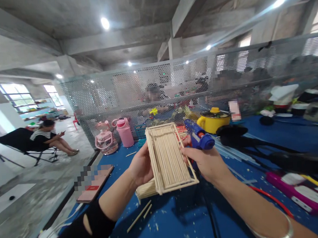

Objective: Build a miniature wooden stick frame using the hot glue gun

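A shallow tray-like frame of wooden sticks (170, 156) is tilted up in front of me above the blue table. My left hand (142, 165) is closed on its left side, the fingers partly hidden behind it. In my right hand (201, 159) is a blue glue gun (199, 134); the fingertips of that hand also come up to the frame's right edge. Below the frame's lower left corner lies another bundle of sticks (147, 190), partly covered. Two loose sticks (140, 215) rest on the table nearer to me.
Two pink bottles (125, 132) and a yellow pot (216, 121) stand along the perforated metal screen (97, 98). A phone (95, 187) lies left. Clear glue sticks (234, 151), black straps (259, 148) and a magenta power strip (300, 192) lie right. A person (49, 135) sits far left.
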Tool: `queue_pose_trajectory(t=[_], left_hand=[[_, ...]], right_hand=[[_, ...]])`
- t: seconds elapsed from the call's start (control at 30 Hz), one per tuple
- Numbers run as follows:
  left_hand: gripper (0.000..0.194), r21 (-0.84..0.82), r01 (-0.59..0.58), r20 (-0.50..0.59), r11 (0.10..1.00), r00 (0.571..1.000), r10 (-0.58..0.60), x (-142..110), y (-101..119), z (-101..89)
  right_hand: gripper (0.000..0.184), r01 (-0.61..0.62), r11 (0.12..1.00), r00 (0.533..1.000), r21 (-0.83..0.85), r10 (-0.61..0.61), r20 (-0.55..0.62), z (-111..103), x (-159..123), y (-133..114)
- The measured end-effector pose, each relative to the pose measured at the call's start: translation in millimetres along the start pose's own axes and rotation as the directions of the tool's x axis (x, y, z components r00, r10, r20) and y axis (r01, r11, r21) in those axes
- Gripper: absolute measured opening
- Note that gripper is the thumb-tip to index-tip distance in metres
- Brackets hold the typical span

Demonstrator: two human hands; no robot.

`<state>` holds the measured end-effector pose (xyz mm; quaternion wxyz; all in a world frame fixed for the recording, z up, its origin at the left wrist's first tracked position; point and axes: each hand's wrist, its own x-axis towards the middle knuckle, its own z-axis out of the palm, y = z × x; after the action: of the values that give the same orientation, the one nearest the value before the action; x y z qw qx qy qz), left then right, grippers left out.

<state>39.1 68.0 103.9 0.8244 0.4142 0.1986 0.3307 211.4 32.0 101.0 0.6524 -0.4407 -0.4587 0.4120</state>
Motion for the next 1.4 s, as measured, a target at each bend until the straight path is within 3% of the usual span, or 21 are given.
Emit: queue_pose_trajectory(t=[0.13, 0.37, 0.47, 0.53, 0.6, 0.63, 0.7, 0.8, 0.9, 1.0, 1.1, 1.27, 1.4], left_hand=[[0.074, 0.009, -0.067, -0.07, 0.998, 0.995, 0.067, -7.8, -1.4, 10.3], [0.065, 0.011, 0.103, 0.003, 0.995, 0.995, -0.103, -10.9, -7.4, 17.5], [0.057, 0.13, -0.006, 0.059, 0.991, 0.998, -0.001, -8.8, -10.7, 10.8], [0.051, 0.299, -0.152, 0.009, 0.942, 0.988, 0.157, -9.0, -10.9, 4.3], [0.042, 0.598, -0.247, -0.081, 0.763, 0.928, 0.364, -10.9, -8.0, -2.0], [0.038, 0.759, -0.239, -0.09, 0.606, 0.883, 0.461, -12.3, -5.5, -4.8], [0.036, 0.966, -0.158, 0.011, 0.203, 0.814, 0.58, -14.9, 0.6, -9.5], [0.052, 0.935, -0.09, 0.276, -0.342, 0.791, 0.547, -17.2, 8.3, -14.4], [0.054, 0.751, -0.04, 0.405, -0.659, 0.816, 0.413, -17.9, 11.4, -15.2], [0.05, 0.622, -0.004, 0.4, -0.783, 0.861, 0.314, -19.0, 11.5, -10.9], [0.047, 0.58, -0.019, 0.38, -0.815, 0.891, 0.249, -19.6, 10.4, -5.4], [0.048, 0.612, -0.084, 0.376, -0.786, 0.906, 0.196, -14.2, 8.4, -8.9], [0.052, 0.669, -0.203, 0.436, -0.715, 0.886, 0.156, -9.9, 12.5, -16.8]], right_hand=[[0.027, -0.106, 0.989, 0.992, 0.108, 0.112, -0.057, 4.1, -7.9, -0.5], [0.028, -0.161, 0.963, 0.981, 0.217, 0.18, -0.071, 6.6, -15.3, -10.7], [0.024, -0.113, 0.98, 0.99, 0.163, 0.124, -0.06, 5.5, -15.5, -6.9], [0.02, -0.053, 0.994, 0.996, 0.094, 0.059, -0.07, 3.7, -12.8, -2.5], [0.021, -0.006, 0.998, 0.992, 0.069, 0.015, -0.126, 1.6, -8.2, 0.0], [0.023, 0.003, 0.996, 0.986, 0.088, 0.012, -0.164, 0.5, -5.4, -0.1], [0.03, 0.004, 0.983, 0.979, 0.182, 0.033, -0.201, -1.3, -0.1, -3.1], [0.036, -0.027, 0.952, 0.994, 0.305, 0.058, -0.092, -2.3, 5.6, -9.5], [0.04, -0.071, 0.942, 0.997, 0.329, 0.073, 0.004, -0.4, 9.0, -9.9], [0.04, -0.107, 0.948, 0.994, 0.299, 0.097, 0.047, 2.8, 13.1, -2.2], [0.035, -0.142, 0.957, 0.989, 0.252, 0.127, 0.074, 5.2, 18.3, 6.8], [0.023, -0.21, 0.953, 0.977, 0.218, 0.197, 0.081, 6.1, 26.0, 12.4], [0.019, -0.203, 0.949, 0.979, 0.24, 0.195, 0.057, 3.9, 26.8, 15.0]])
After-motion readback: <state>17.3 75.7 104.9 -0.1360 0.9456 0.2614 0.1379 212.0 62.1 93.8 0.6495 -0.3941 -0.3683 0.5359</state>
